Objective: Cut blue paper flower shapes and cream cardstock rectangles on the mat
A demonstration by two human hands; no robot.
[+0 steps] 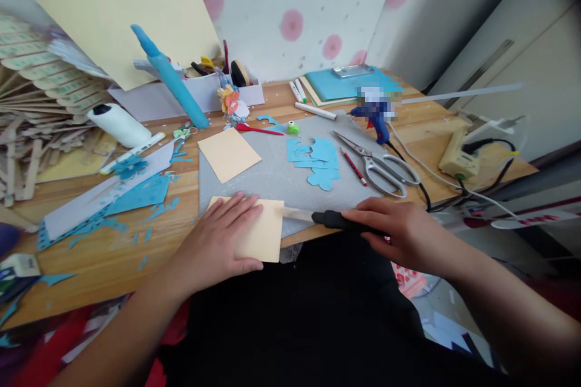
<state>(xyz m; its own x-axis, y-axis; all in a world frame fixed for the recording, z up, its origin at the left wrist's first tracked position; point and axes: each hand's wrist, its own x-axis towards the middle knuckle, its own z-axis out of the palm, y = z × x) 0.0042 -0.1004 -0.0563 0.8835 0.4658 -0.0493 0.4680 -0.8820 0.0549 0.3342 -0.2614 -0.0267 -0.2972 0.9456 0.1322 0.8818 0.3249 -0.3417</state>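
My left hand [222,239] lies flat with fingers spread on a folded-looking cream sheet of paper [265,233], whose near edge hangs slightly over the table's front edge. In my right hand [399,227] is the black handle of a knife [331,219]. Its light blade points left and meets the right edge of the cream sheet; part of the blade may lie under or inside it. Another cream paper square [229,154] rests just beyond, on a grey mat [272,175]. Cut blue paper pieces [318,160] are scattered right of it.
Large scissors [385,166] and a red pencil [354,167] lie on the mat's right side. A blue glue gun [374,115] trails a cord toward a power strip [458,154]. Blue scraps [158,208], a white thread spool [118,125] and wooden sticks [29,172] crowd the left.
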